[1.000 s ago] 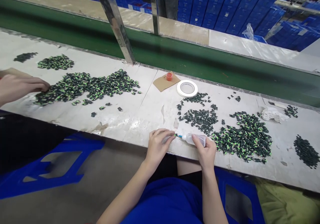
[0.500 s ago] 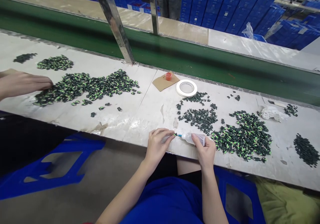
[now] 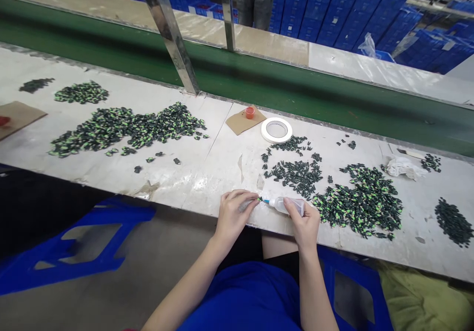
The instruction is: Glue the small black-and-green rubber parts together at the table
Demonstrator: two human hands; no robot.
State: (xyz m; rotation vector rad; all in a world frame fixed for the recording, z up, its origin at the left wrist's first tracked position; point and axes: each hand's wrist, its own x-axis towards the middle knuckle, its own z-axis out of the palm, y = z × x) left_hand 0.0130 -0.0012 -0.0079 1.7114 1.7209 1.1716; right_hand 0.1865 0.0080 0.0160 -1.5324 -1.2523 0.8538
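Note:
Between the fingertips of my left hand [image 3: 234, 208] is a small black-and-green part [image 3: 260, 199], mostly covered by the fingers. My right hand [image 3: 305, 221] is wrapped round a clear squeeze bottle [image 3: 283, 204], tilted almost level. Its thin blue tip [image 3: 265, 201] points left and meets or nearly meets the small part; I cannot tell if they touch. Right of the bottle spreads a heap of black-and-green parts [image 3: 363, 200]. Beyond my hands lie loose plain dark pieces [image 3: 298, 175].
A white tape roll [image 3: 263, 132] and a red cup [image 3: 250, 112] on cardboard [image 3: 237, 124] stand further back. More parts [image 3: 126, 126] are piled at left, a dark pile [image 3: 454, 222] at far right. A metal post [image 3: 174, 40] rises before the green belt [image 3: 281, 82].
The co-worker's hand at the left has gone out of view, uncovering cardboard with something red on it. A person standing at the back has shifted slightly right. My hands have hardly moved.

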